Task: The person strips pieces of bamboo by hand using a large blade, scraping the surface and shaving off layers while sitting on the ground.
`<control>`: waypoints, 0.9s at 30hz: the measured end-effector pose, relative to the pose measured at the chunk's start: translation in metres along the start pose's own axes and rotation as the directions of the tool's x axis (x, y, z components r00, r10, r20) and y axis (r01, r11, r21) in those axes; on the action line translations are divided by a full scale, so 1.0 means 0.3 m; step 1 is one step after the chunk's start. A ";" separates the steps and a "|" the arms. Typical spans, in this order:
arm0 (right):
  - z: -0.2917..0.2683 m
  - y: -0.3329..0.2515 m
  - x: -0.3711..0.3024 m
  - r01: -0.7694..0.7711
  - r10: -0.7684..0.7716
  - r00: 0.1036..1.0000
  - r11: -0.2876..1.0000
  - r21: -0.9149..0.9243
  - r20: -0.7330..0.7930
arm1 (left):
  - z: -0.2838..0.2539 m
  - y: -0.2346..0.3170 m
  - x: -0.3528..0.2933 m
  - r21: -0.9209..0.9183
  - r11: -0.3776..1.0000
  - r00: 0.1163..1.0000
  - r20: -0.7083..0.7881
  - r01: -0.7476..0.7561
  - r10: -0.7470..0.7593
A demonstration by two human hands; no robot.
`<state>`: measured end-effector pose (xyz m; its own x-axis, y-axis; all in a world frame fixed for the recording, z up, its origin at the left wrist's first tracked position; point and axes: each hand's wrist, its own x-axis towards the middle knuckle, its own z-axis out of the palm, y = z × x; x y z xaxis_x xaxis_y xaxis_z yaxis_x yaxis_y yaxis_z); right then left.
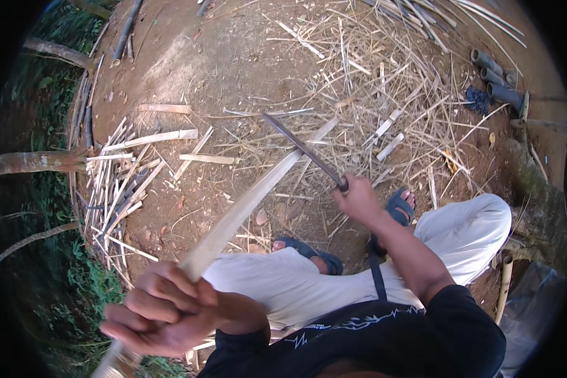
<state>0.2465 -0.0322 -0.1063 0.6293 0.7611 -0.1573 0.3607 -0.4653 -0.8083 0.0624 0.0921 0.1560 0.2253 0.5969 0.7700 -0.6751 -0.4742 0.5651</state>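
My left hand, at the lower left, is closed around a long, pale bamboo strip. The strip slants up to the right, away from me, and its near end sticks out below my fist. In my right hand is the handle of a long, dark knife, its blade pointing up and left. Blade and strip cross near the middle of the view, the blade lying over the strip; whether it cuts into the strip I cannot tell.
Shavings litter the ground ahead and to the right. Split bamboo sticks lie piled at the left. Dark bamboo tubes lie at the far right, near a tree trunk. My sandalled foot rests beside the shavings.
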 end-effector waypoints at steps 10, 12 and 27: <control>-0.005 0.062 0.003 -0.120 0.121 0.992 0.992 -0.032 0.019 | 0.056 0.000 -0.030 -0.024 0.999 0.998 0.049 -0.040 0.041; -0.039 0.129 0.043 -0.188 0.197 0.979 0.969 -0.159 0.048 | 0.069 0.001 -0.038 0.017 0.999 0.999 0.017 -0.041 0.041; 0.000 0.256 0.188 -0.123 0.131 0.991 0.955 -0.268 0.011 | 0.058 -0.016 -0.023 0.130 0.991 0.988 -0.139 -0.045 0.063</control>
<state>0.3098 -0.0249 -0.1773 0.6634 0.6985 -0.2683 0.4518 -0.6597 -0.6005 0.0765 0.0790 0.1533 0.0828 0.6500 0.7554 -0.5876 -0.5803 0.5638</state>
